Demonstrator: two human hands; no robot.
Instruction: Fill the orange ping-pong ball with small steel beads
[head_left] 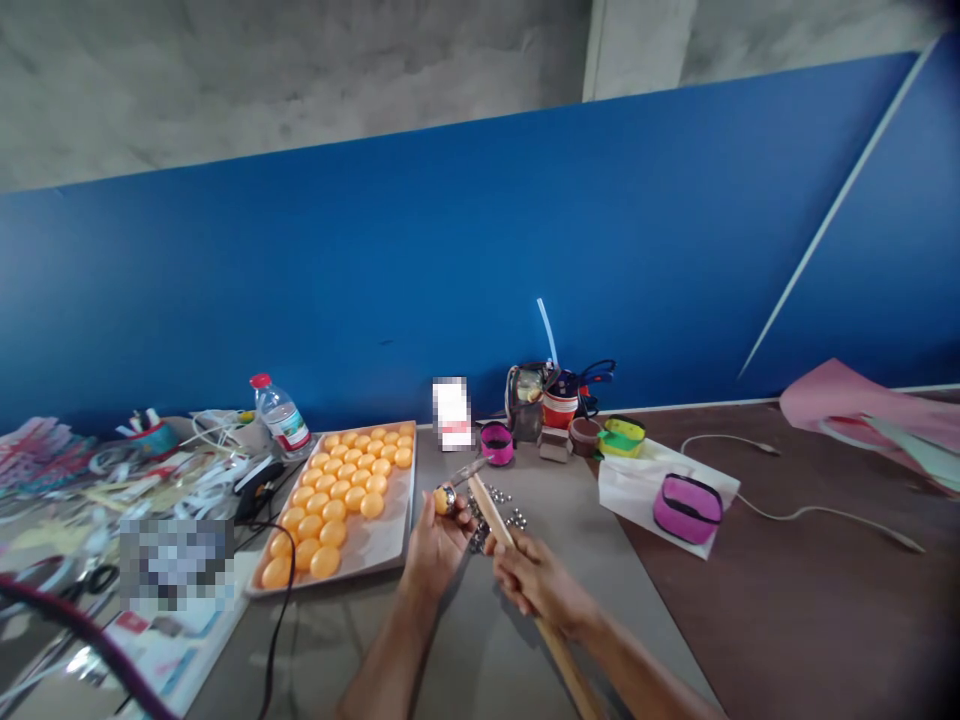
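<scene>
My left hand (439, 545) holds up a small rounded yellow-orange piece (445, 500) with a dark, studded-looking rim, gripped in its fingertips. My right hand (529, 575) is wrapped around the long wooden handle (491, 512) of what looks like a hammer. Its narrow metal head (469, 469) lies just above the piece; whether they touch I cannot tell. Behind and between the hands, small shiny metal pieces (516, 519) are scattered on the grey mat (577, 540). Fine detail on the held piece is too small to make out.
Left of my hands stands a white tray (379, 545) of orange balls, with a water bottle (281, 420) behind it. Cables and clutter fill the far left. Purple (496, 455) and yellow-green containers line the back. A purple mesh case (688, 508) rests on white paper at right.
</scene>
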